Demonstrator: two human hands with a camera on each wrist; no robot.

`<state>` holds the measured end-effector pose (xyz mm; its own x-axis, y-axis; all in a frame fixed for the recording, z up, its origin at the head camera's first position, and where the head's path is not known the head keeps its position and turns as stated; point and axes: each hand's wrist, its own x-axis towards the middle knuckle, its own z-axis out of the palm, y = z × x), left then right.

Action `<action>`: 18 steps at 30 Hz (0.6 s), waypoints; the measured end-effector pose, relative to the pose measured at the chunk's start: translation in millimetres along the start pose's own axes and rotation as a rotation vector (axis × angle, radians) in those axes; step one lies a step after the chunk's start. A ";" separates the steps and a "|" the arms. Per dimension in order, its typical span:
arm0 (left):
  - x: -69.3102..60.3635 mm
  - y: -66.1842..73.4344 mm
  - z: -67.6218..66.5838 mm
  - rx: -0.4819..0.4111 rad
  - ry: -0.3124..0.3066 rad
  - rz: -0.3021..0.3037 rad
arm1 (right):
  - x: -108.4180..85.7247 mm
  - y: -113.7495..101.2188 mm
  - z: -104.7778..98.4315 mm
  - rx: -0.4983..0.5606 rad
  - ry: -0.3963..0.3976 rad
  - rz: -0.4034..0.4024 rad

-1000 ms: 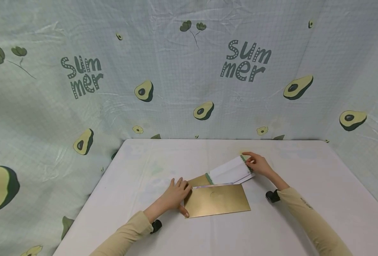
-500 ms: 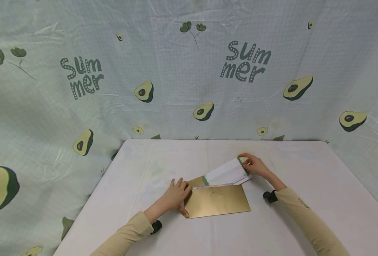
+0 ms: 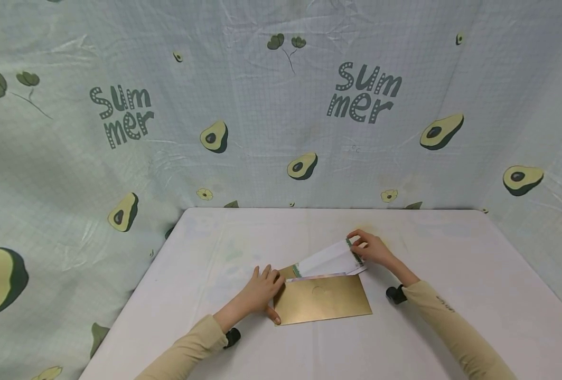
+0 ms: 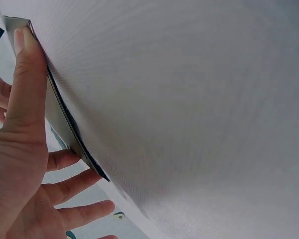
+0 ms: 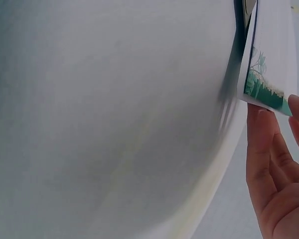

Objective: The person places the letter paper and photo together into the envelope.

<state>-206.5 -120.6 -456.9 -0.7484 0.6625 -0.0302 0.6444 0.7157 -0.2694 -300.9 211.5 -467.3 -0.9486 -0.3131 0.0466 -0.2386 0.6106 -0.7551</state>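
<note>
A gold envelope (image 3: 326, 298) lies on the white table, its flap raised behind. My left hand (image 3: 257, 291) rests on its left end, the straight thumb (image 4: 27, 79) at the near corner and the spread fingers (image 4: 72, 186) by the far one. White paper (image 3: 328, 258) with green printed end bands stands slantwise out of the envelope's opening, its lower part hidden inside. With fingertips and thumb, my right hand (image 3: 373, 249) pinches the paper's upper right end; the right wrist view shows the green-printed corner (image 5: 264, 92) by the fingertips.
The table (image 3: 233, 232) has a white cover. Behind it hangs a pale curtain (image 3: 252, 95) with printed avocados and lettering. Each wrist bears a black device (image 3: 396, 294).
My right hand has moved left and slightly down with the paper, and less of the paper shows above the envelope. My left hand and the envelope stay in place.
</note>
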 end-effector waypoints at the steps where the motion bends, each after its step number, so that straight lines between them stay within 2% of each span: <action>1: -0.2 0.1 0.0 0.004 0.000 0.000 | 0.1 -0.6 1.0 -0.001 -0.001 -0.007; 6: -0.8 1.1 -0.5 0.002 -0.007 -0.006 | 0.2 -4.3 5.8 0.014 -0.007 -0.032; 13: -1.6 1.7 -0.8 0.011 -0.012 -0.006 | -0.9 -9.7 10.8 0.018 -0.033 -0.025; 18: -2.2 1.4 0.0 0.022 -0.008 -0.008 | 0.2 -11.3 13.2 0.012 -0.035 -0.057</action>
<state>-203.9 -121.0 -457.3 -0.7548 0.6550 -0.0359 0.6349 0.7157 -0.2911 -295.6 194.9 -467.4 -0.9256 -0.3726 0.0666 -0.2890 0.5822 -0.7600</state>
